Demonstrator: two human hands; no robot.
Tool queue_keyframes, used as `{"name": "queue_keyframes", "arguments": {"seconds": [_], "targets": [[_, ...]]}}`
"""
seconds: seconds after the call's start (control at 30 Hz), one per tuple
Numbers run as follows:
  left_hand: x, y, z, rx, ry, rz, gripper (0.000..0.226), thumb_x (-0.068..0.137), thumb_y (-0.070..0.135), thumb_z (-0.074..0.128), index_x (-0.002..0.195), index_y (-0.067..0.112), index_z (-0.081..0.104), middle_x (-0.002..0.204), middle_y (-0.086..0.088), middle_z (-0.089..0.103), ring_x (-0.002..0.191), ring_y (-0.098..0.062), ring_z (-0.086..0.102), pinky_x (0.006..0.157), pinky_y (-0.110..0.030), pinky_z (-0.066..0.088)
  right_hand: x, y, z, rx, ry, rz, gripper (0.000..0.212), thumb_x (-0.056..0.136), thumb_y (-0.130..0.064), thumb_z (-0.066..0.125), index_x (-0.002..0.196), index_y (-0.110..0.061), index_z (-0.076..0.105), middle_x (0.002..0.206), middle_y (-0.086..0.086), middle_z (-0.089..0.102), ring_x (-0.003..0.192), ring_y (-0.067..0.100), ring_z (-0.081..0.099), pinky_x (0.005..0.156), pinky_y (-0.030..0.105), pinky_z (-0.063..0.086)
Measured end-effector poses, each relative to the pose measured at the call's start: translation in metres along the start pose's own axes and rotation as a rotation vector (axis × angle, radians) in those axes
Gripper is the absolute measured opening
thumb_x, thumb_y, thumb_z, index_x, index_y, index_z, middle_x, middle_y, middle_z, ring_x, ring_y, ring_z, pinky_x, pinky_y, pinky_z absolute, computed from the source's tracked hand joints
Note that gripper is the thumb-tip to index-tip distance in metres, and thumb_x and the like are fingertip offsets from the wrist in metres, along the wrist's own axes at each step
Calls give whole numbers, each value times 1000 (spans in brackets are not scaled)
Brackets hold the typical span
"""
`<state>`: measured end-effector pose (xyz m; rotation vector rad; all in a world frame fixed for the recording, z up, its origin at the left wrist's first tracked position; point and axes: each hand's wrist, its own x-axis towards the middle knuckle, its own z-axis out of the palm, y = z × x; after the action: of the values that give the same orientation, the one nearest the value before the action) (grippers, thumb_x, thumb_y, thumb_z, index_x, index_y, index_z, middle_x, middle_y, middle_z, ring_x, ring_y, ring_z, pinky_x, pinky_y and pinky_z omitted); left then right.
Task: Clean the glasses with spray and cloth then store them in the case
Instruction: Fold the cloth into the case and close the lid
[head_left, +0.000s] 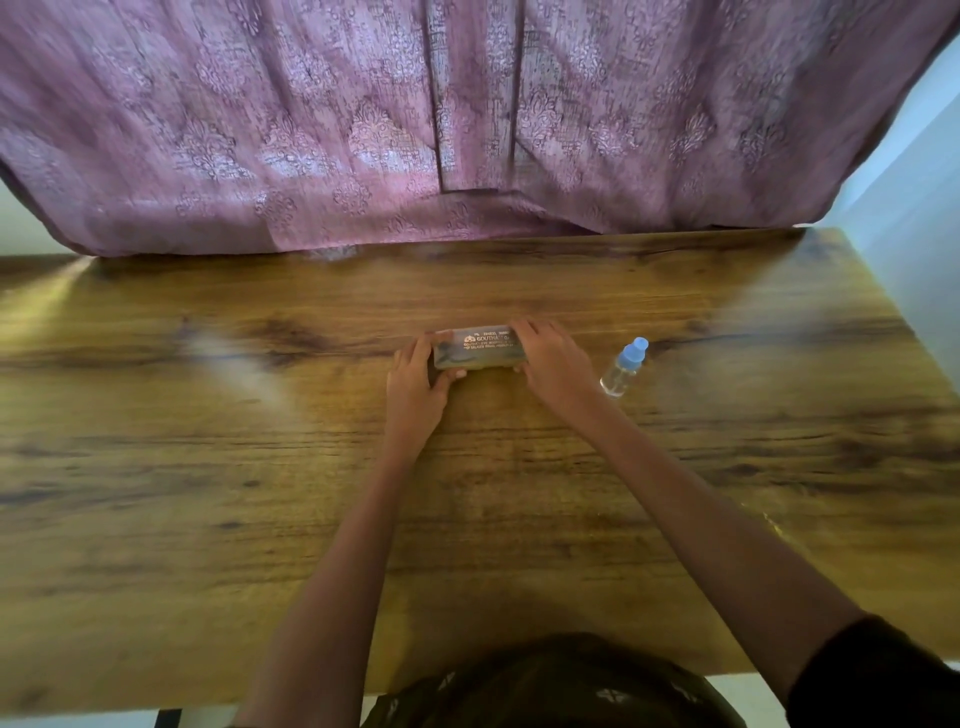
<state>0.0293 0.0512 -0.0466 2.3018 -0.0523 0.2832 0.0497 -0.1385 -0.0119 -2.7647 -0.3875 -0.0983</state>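
Your 2 hands grip the case (480, 349) mid-table, left hand (415, 384) curled round its left end, right hand (550, 364) round the right end. The spray bottle (623, 369) stands just right of your right hand, so 1 careless sideways swing probably tips it. Can't tell if the glasses are inside.
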Motion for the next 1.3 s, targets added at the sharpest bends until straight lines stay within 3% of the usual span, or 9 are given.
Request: {"name": "queue_keyframes", "arguments": {"seconds": [0.37, 0.53, 0.63, 0.7, 0.83, 0.97, 1.03, 1.13, 1.3], "targets": [[25, -4, 3, 40, 7, 15, 47, 84, 19, 72, 127, 17, 55, 131, -3, 57, 115, -25, 52, 92, -46, 45, 26, -4, -9, -24, -33, -2, 54, 85, -3, 67, 134, -7, 46, 130, 13, 56, 122, 27, 49, 98, 38, 48], [26, -6, 5, 38, 6, 5, 46, 84, 19, 72, 127, 18, 55, 130, -3, 57, 115, -25, 51, 92, -46, 45, 25, -6, -22, -125, -95, 7, 64, 89, -13, 66, 146, -11, 36, 145, 13, 45, 132, 29, 44, 104, 40, 44], [26, -7, 5, 36, 3, 0, 46, 84, 18, 72, 127, 17, 55, 129, -5, 57, 115, -27, 51, 91, -46, 46, 18, -1, -41, -145, -69, -21, 47, 93, -10, 59, 138, -12, 47, 119, 12, 64, 105, 25, 63, 74, 29, 48], [27, -7, 6, 36, 5, 3, 45, 84, 18, 72, 126, 16, 56, 131, -5, 57, 117, -27, 51, 92, -46, 45, 9, 5, -57, -125, -31, -22, 30, 95, -15, 56, 125, -14, 59, 103, 9, 69, 94, 25, 65, 68, 29, 44], [26, -8, 6, 20, 16, 28, 45, 83, 16, 72, 125, 15, 57, 131, -3, 57, 117, -26, 51, 93, -45, 45, -18, 24, -78, 53, 185, -61, 29, 93, -26, 61, 121, -16, 64, 111, 4, 69, 101, 18, 63, 84, 30, 50], [26, -9, 6, 22, 6, 13, 45, 84, 17, 72, 126, 15, 56, 132, -5, 56, 119, -26, 51, 94, -46, 45, -47, 44, -70, 367, 386, 125, 46, 86, -32, 73, 127, -18, 59, 122, -6, 61, 115, 12, 55, 97, 26, 42], [25, -8, 6, 24, 18, 21, 45, 84, 17, 72, 126, 15, 57, 131, -6, 57, 118, -27, 52, 93, -46, 46, -59, 53, -58, 528, 359, 266, 59, 81, -36, 77, 133, -21, 53, 125, -12, 56, 118, 10, 54, 98, 30, 45], [25, -8, 5, 21, 18, 34, 45, 84, 17, 72, 125, 15, 56, 131, -4, 57, 118, -26, 51, 94, -46, 46, -75, 62, -36, 569, 243, 421, 75, 75, -39, 81, 137, -19, 45, 128, -5, 57, 117, 15, 56, 99, 39, 49], [25, -9, 5, 33, 13, 44, 45, 84, 18, 72, 126, 13, 56, 133, -5, 57, 119, -27, 51, 94, -47, 46, -94, 68, -2, 550, 213, 501, 60, 83, -31, 75, 134, -16, 47, 125, 2, 61, 115, 18, 57, 100, 40, 47]]}}
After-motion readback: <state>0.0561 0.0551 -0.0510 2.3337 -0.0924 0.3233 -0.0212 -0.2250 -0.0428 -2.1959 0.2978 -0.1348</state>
